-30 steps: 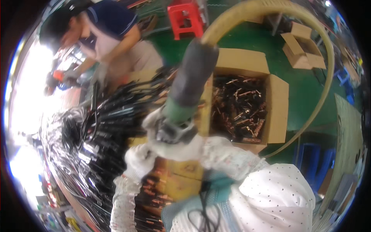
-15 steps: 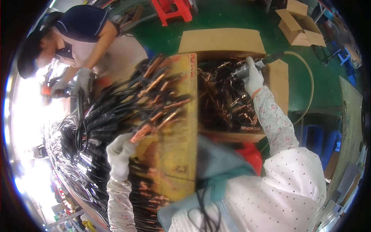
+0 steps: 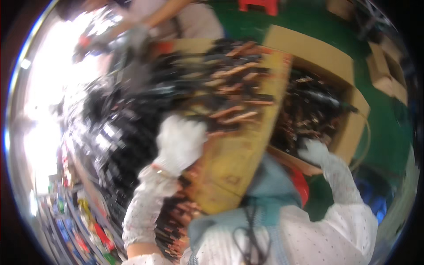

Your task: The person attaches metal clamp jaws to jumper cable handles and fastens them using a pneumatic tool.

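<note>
And there's the switch: half a second ago the right hand (image 3: 314, 152) has the hose-fed tool (image 3: 324, 98) up over the cardboard box (image 3: 304, 44); now the tool lies in the box, beyond that hand, its hose (image 3: 367, 137) curving away to the hand's right; the right hand itself is down at the box's near side, by the copper scraps (image 3: 309, 132), so blurred I can't tell whether its fingers hold anything; over on the other side the left hand (image 3: 181, 139) has come in among the black cables, fingers seemingly curled, though I can't say from here whether they grip one; the copper-ended cables (image 3: 240, 70) fan out ahead of it and to its right, across the yellow board (image 3: 229, 163), which sits between the two hands; to my eye that means tool work is paused, and the cables are down to bare-handed sorting; a co-worker (image 3: 201, 22) leans in, well ahead of the left hand.
</note>
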